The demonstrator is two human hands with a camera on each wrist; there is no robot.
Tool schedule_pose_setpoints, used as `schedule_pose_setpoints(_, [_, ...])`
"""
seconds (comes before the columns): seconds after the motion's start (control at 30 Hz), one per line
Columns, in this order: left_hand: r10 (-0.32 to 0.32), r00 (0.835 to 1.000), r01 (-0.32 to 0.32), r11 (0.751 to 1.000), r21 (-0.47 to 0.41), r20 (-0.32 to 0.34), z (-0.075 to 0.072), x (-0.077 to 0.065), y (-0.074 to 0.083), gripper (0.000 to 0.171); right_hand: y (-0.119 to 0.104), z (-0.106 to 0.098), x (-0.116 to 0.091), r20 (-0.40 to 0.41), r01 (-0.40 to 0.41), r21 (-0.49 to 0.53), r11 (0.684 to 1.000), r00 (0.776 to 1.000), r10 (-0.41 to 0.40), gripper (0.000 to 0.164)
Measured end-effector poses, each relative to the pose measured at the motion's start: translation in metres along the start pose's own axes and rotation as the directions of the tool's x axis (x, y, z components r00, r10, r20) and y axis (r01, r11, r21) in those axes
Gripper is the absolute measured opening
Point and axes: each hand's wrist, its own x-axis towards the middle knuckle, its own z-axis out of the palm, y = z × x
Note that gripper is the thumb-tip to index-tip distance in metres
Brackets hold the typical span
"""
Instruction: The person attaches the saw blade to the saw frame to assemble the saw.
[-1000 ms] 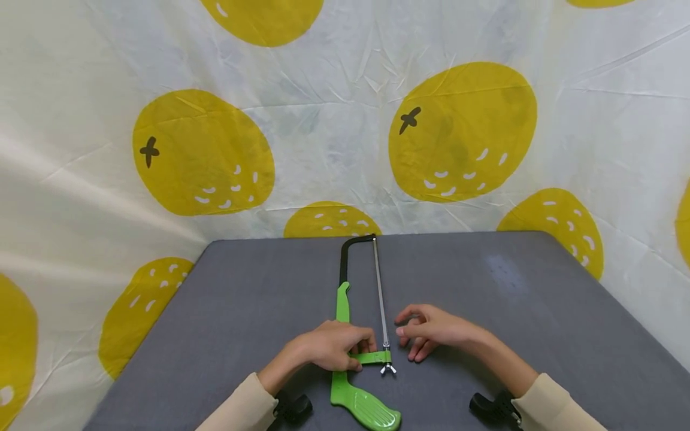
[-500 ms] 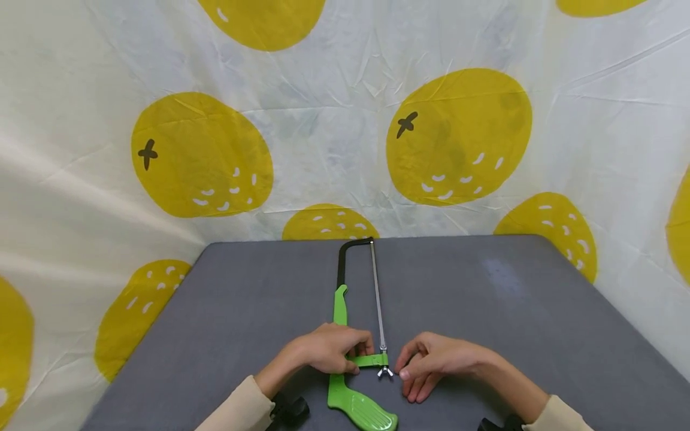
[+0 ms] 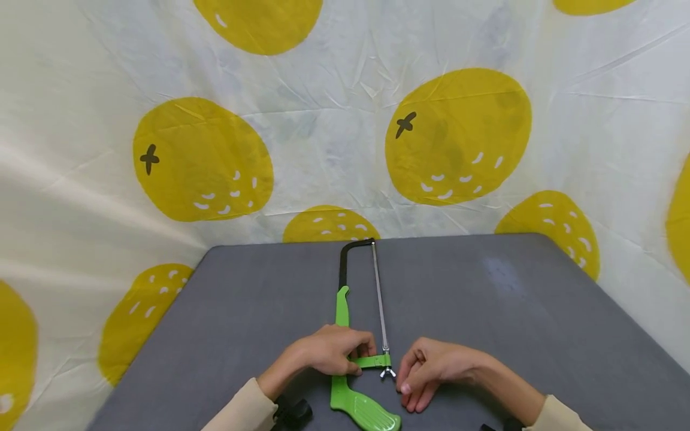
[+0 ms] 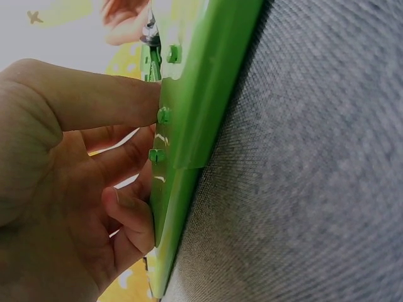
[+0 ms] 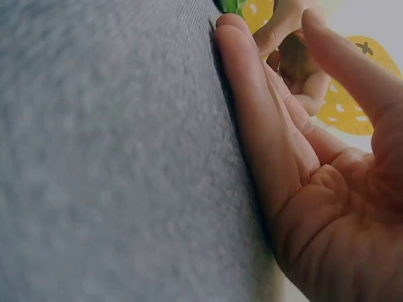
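A hacksaw (image 3: 342, 308) with a green handle, a black front bow and a thin silver blade (image 3: 379, 293) lies on the grey table. Fingers and thumb of my left hand (image 3: 331, 350) grip its green frame (image 4: 208, 82) near the short crossbar; part of the frame is hidden beneath that hand. At the crossbar's end sits a silver wing nut (image 3: 387, 373). Just right of it my right hand (image 3: 439, 368) rests low, fingertips close to the nut. The right wrist view shows its thumb apart from its nearly straight fingers (image 5: 252, 113), which lie along the cloth.
The grey cloth-covered table (image 3: 485, 299) extends around the saw. A white curtain (image 3: 323, 149) printed with yellow fruit hangs behind and at both sides. A dark wrist device (image 3: 296, 413) sits below the left sleeve.
My right hand has come down from beside the blade's near end to beside the wing nut. The left hand keeps its grip, and the hacksaw stays in place.
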Motion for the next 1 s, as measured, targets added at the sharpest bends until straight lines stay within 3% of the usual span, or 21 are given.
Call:
schedule_pose_setpoints(0.57, [-0.009, 1.000, 0.009, 1.000, -0.029, -0.002, 0.004, -0.002, -0.006, 0.028, 0.003, 0.004, 0.009, 0.006, 0.008, 0.011, 1.000, 1.000, -0.008, 0.041])
schedule_pose_setpoints(0.87, [0.010, 1.000, -0.010, 0.999, -0.036, 0.004, 0.000, 0.000, -0.006, 0.028, 0.002, 0.007, 0.011, -0.057, -0.012, 0.024, 1.000, 0.998, 0.013, 0.015])
schedule_pose_setpoints(1.0, [0.001, 1.000, 0.000, 0.999, -0.042, 0.007, 0.001, 0.000, -0.003, 0.027, 0.001, 0.006, 0.010, -0.049, -0.016, 0.054, 0.998, 0.999, 0.019, 0.015])
